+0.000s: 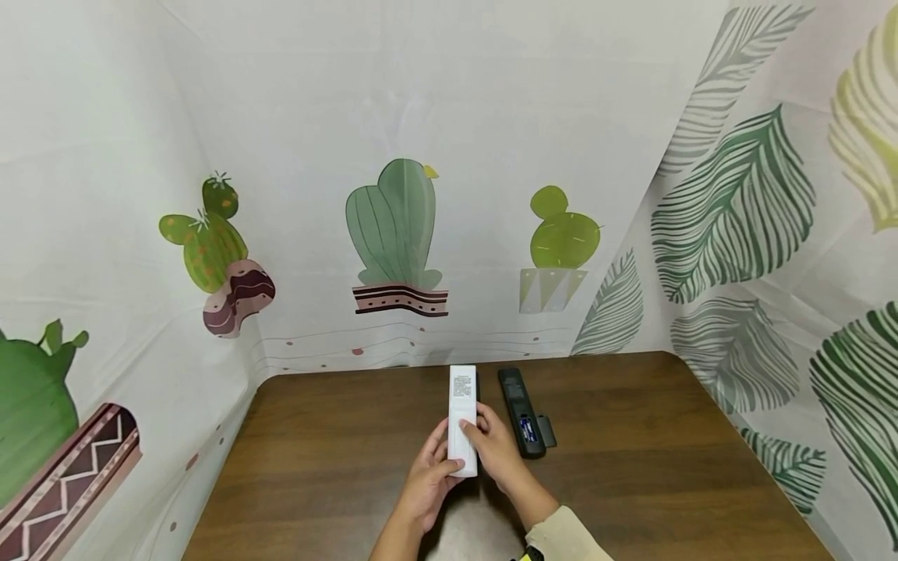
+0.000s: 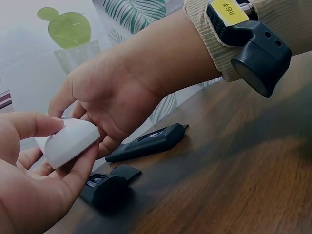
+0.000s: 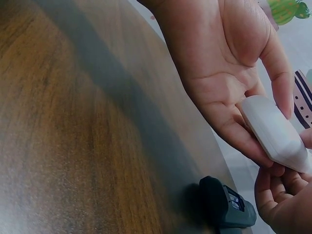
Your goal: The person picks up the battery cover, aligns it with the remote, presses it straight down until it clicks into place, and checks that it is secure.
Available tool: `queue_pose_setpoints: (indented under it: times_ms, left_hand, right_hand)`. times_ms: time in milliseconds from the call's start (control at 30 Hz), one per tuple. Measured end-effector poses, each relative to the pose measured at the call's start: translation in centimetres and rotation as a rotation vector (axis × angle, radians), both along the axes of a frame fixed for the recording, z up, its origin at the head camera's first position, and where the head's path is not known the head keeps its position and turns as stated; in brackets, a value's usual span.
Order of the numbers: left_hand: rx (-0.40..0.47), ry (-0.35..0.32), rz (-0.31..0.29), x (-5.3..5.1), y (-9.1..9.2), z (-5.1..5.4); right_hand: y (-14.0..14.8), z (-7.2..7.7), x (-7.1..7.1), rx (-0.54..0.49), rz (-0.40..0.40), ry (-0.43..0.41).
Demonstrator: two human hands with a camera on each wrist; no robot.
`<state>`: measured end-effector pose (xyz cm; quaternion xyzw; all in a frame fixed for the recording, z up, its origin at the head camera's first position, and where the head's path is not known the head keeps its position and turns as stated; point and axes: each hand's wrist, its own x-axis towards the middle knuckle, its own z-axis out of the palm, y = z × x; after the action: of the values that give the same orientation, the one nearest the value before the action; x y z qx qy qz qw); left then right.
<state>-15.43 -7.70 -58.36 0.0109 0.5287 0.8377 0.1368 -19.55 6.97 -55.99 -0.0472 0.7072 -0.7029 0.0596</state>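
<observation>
A white remote control [image 1: 462,421] is held back side up, with a printed label on its upper half. My left hand [image 1: 429,477] grips its near end, thumb on the edge and fingers underneath. My right hand [image 1: 500,450] holds it from the right, its thumb pressed on the plain lower part of the back. In the left wrist view, the rounded end of the white remote [image 2: 73,141] sits between the left fingers, and the right hand [image 2: 117,87] is on its far side. Whether the white remote's battery cover has shifted, I cannot tell.
Right of the hands lies a black remote [image 1: 519,409], its compartment uncovered with batteries [image 1: 528,428] inside and a loose cover [image 1: 546,431] beside it. Another black remote [image 2: 105,190] lies below the white one, its compartment also uncovered. All lie on the brown wooden table [image 1: 316,452] before a patterned cloth.
</observation>
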Motion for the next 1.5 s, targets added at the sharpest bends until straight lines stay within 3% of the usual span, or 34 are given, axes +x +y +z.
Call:
queue_pose_setpoints:
  times_ms: [767,1067,1500]
  left_hand:
    - [0.000,-0.004,0.007,0.02,-0.15,0.02]
    - [0.012,0.018,0.010,0.03,-0.29,0.09]
    - [0.036,0.011,0.026,0.09,-0.75,0.19]
  right_hand:
    - [-0.19,-0.33,-0.30,0.012,-0.015,-0.024]
    - [-0.22,0.16,-0.03,0.006,-0.008,-0.008]
    - [-0.22,0.25,0.29,0.069,0.012,0.003]
